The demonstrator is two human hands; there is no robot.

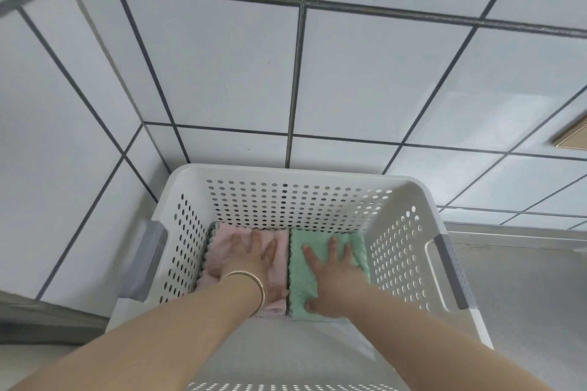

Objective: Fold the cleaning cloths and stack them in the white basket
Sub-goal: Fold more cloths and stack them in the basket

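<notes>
A white perforated basket [400, 241] with grey handles stands against a tiled wall. On its floor, at the far end, two folded cloths lie side by side: a pink cloth [222, 246] on the left and a green cloth [301, 276] on the right. My left hand [251, 257], with a gold bangle on its wrist, presses flat on the pink cloth with fingers spread. My right hand [330, 267] presses flat on the green cloth the same way. Darker cloth edges show under the pink one.
White wall tiles with dark grout [298, 79] rise behind and to the left of the basket. A grey metal surface [524, 279] lies to the right. A brown-framed object [571, 136] shows at the right edge.
</notes>
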